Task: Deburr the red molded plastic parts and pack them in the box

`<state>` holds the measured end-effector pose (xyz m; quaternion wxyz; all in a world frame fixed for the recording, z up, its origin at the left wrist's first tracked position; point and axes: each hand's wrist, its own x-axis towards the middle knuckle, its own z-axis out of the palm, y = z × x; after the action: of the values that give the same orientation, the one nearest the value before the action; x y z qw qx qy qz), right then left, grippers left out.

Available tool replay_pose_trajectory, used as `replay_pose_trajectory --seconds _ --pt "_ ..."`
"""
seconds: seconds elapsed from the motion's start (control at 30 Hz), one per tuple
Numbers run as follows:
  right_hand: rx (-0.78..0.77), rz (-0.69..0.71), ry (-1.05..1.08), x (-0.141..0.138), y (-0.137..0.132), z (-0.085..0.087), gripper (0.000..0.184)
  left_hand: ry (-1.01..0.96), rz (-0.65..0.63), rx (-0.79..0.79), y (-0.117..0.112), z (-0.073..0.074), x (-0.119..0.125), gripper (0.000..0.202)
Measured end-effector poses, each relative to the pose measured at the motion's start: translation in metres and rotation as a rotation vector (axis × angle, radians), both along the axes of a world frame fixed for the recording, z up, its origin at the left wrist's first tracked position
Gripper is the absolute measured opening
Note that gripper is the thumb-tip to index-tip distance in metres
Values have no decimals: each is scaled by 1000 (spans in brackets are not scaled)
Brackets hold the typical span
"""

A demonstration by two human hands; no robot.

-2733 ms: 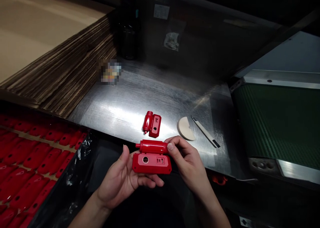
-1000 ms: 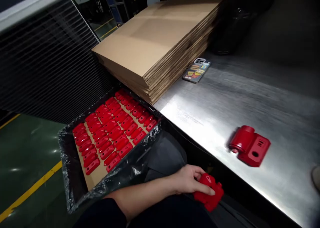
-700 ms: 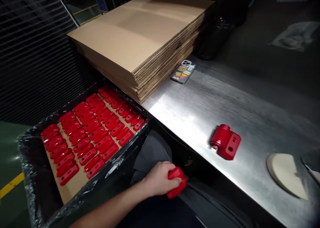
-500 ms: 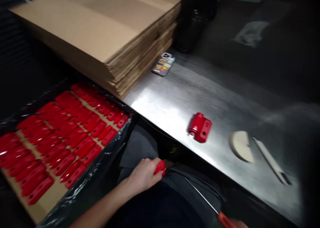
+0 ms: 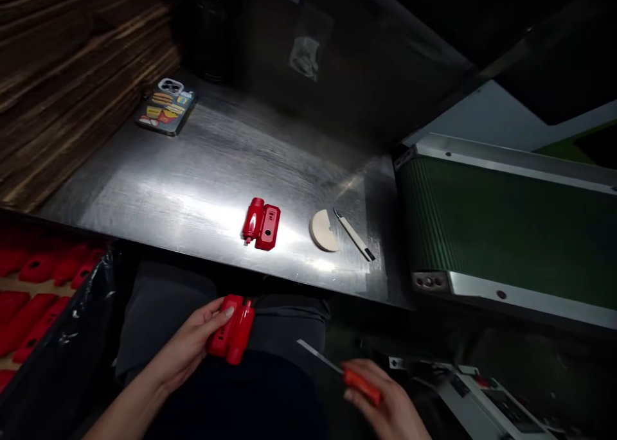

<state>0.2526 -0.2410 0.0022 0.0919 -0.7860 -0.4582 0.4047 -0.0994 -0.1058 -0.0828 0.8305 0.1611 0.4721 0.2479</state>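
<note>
Sits at a steel desk (image 5: 193,183) filling mid-frame, green conveyor (image 5: 506,234) at right, with open room near its front edge. Holds the left hand (image 5: 187,347) low at bottom centre, grip wrapped round a red housing (image 5: 234,329), likely steadied over the lap (image 5: 289,318). Pinches an orange-handled tool (image 5: 349,376) bottom right, right hand (image 5: 390,404) grip closed, blade aimed up-left
</note>
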Motion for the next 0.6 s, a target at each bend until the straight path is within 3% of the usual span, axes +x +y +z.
replay_pose_trajectory --seconds 0.1,0.2,0.33,0.43,0.53,0.6 --pt "241 -460 -187 39 -23 -31 52 -45 16 -24 0 2 12 62" --pt "382 -688 -371 57 -28 -60 69 -59 37 -45 1 2 17 58" --pt "607 -774 -420 55 9 -105 79 -55 74 -51 -2 5 16 58" --pt "690 -817 -419 43 46 -131 84 -60 118 -36 -8 10 12 56" --pt "695 -798 -412 29 64 -133 85 -71 198 -4 -17 15 9 51" --pt "655 -648 -383 21 67 -123 76 -76 260 16 -24 16 7 44"
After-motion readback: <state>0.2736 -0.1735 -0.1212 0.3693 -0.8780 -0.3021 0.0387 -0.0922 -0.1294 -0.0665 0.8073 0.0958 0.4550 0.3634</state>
